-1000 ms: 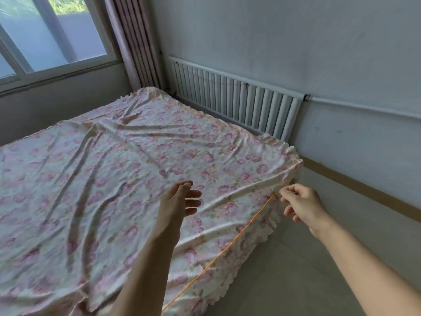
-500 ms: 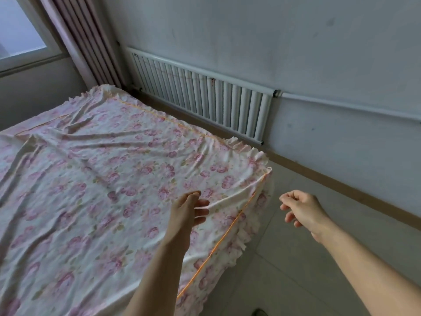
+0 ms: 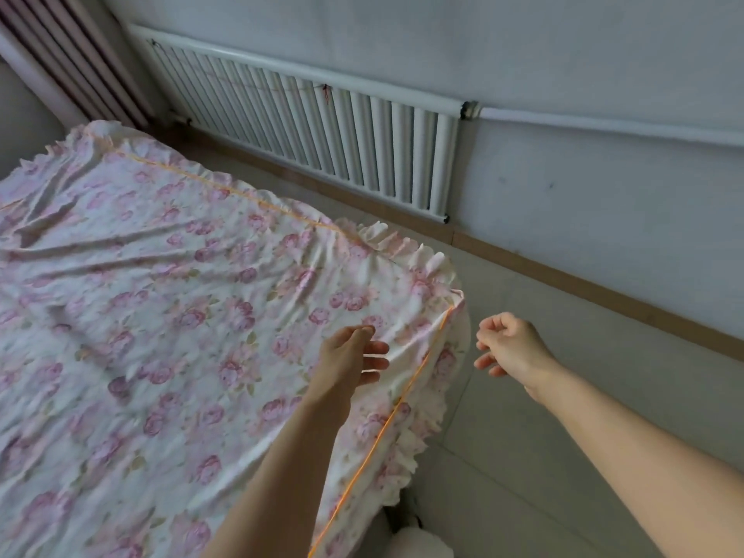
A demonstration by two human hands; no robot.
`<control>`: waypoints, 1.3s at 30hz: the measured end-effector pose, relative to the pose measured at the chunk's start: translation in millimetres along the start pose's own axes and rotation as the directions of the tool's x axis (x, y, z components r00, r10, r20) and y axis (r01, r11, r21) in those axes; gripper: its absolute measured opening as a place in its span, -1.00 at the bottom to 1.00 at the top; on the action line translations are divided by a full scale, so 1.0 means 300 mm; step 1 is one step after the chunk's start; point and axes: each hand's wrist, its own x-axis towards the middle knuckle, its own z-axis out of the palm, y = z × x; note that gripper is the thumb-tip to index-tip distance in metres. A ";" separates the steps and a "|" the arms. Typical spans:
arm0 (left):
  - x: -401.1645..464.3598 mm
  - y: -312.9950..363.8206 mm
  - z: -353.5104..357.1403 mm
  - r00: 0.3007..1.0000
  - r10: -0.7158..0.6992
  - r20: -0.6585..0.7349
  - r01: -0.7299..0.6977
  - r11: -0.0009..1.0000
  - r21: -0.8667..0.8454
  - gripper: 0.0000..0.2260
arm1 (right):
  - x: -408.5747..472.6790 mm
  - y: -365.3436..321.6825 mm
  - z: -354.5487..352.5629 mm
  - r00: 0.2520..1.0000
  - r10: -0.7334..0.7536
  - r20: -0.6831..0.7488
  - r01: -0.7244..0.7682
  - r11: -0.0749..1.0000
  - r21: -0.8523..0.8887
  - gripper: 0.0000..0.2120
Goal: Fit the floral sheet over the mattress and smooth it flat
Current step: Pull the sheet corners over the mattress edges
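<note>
The floral sheet (image 3: 169,316), white with pink roses, orange piping and a ruffled skirt, covers the mattress and shows many creases. Its near right corner (image 3: 451,300) hangs over the bed's edge. My left hand (image 3: 350,356) hovers over the sheet just inside that corner, fingers loosely extended and holding nothing. My right hand (image 3: 507,344) is in the air beside the corner, off the bed, fingers loosely curled around nothing. The mattress itself is hidden under the sheet.
A white radiator (image 3: 322,126) runs along the grey wall behind the bed. A striped curtain (image 3: 68,58) hangs at the far left corner. Tiled floor (image 3: 543,457) lies to the right of the bed, with a wooden skirting board along the wall.
My right hand has let go of the piped edge near the corner and pulled away to the right. The view has swung right and closer to the corner. My left hand stays over the sheet.
</note>
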 end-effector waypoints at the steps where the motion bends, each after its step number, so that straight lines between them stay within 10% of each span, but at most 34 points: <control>1: 0.050 -0.009 0.004 1.000 -0.017 0.004 0.017 1.000 0.013 -0.83 | 0.048 0.010 0.010 1.000 0.019 -0.002 -0.019 1.000 0.004 -0.92; 17: 0.869 -0.115 0.272 0.977 -0.086 0.194 0.005 0.922 0.387 -0.78 | 0.800 0.131 0.127 0.991 0.064 -0.114 -0.081 0.985 -0.154 -0.77; 25: 1.157 -0.217 0.394 0.914 0.164 0.372 -0.405 0.430 0.807 -0.41 | 1.085 0.199 0.174 0.993 -0.020 -0.120 -0.031 0.914 -0.404 -0.65; 29: 1.227 -0.267 0.385 0.902 0.169 0.397 -0.423 0.162 0.892 -0.63 | 1.170 0.221 0.204 0.998 -0.027 0.052 0.049 0.867 -0.496 -0.44; 39: 1.215 -0.283 0.278 0.787 0.381 0.485 -0.579 0.186 0.794 -0.85 | 1.279 0.227 0.139 0.994 -0.106 -0.001 0.083 0.785 -0.614 -0.87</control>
